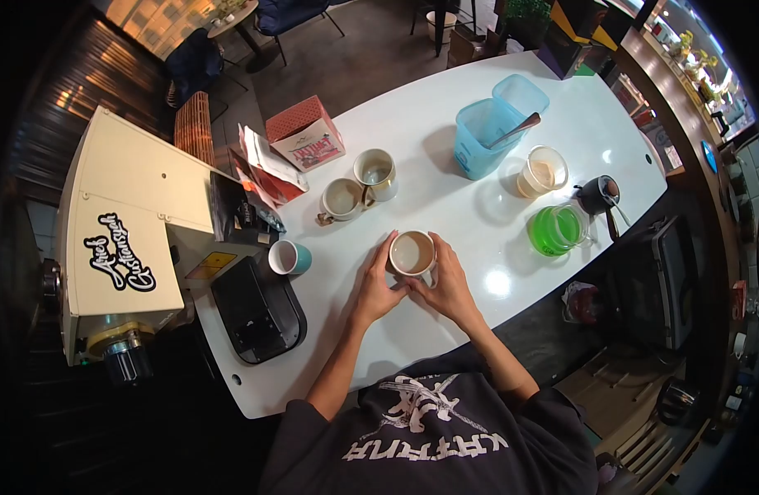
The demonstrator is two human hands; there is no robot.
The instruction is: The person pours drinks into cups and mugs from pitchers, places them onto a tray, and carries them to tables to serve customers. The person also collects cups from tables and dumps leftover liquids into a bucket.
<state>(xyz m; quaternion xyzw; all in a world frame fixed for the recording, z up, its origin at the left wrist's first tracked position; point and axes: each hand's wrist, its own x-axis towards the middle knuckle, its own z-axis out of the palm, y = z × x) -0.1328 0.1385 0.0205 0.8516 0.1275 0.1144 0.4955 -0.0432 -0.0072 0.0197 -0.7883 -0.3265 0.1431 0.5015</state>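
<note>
A beige ceramic mug point(412, 254) is on the white table point(355, 305), between my two hands. My left hand point(381, 280) curves around its left side, and my right hand point(447, 280) wraps its right side. Both thumbs come close together at the near side of the mug. Its inside looks light brown; I cannot tell whether it holds liquid. Beyond it, two similar mugs, a shorter one point(342, 198) and a taller one point(375, 175), stand side by side with their handles close together.
To the left are a cream grinder point(132, 239), a black tray point(252, 318) and a teal cup point(289, 257). A pink box point(307, 136) stands behind. At right are a blue container point(478, 144) with a spoon, a clear plastic cup point(542, 173), a green-liquid jug point(554, 230) and a black-handled portafilter point(598, 195).
</note>
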